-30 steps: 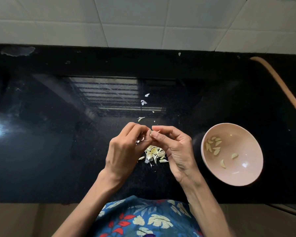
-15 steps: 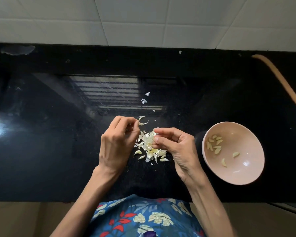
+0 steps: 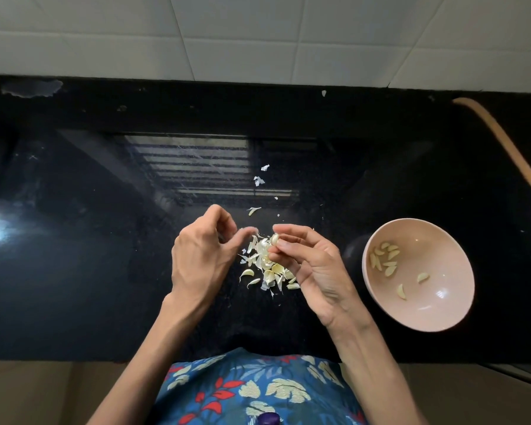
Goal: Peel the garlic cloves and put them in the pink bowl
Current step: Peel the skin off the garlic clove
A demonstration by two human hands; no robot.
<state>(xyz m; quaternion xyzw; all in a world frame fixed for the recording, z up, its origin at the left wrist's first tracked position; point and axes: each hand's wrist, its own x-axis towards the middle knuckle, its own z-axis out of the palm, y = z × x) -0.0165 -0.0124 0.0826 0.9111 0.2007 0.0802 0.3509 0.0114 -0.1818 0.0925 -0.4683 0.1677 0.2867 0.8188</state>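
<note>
Pinching a garlic clove (image 3: 275,239) between the thumb and fingertips of the right hand (image 3: 316,271), just above the heap of skins and cloves (image 3: 269,271) on the black counter (image 3: 105,256). Looks pale and at least partly stripped at the top, though too small to judge as fully bare or not. Hovering just to the left of that with the left hand (image 3: 200,259), fingers curled and thumb stretched toward the heap, apart from the clove; cannot tell whether pinching a shred of skin or nothing at all. Judging progress from the pink bowl (image 3: 442,240), set near the right hand and apart from the heap: already holding roughly ten peeled cloves (image 3: 385,259), mostly bunched against the left wall, with two loose toward the middle. Well begun, then, but not finished. Left to do, by the look of it: finishing this clove, carrying it to the right and into the bowl, then working through the heap, seemingly hiding several plump unpeeled pieces among the papery husks; impossible to count exactly. Leaving aside a few stray skin scraps (image 3: 259,180) farther back on the counter.
</note>
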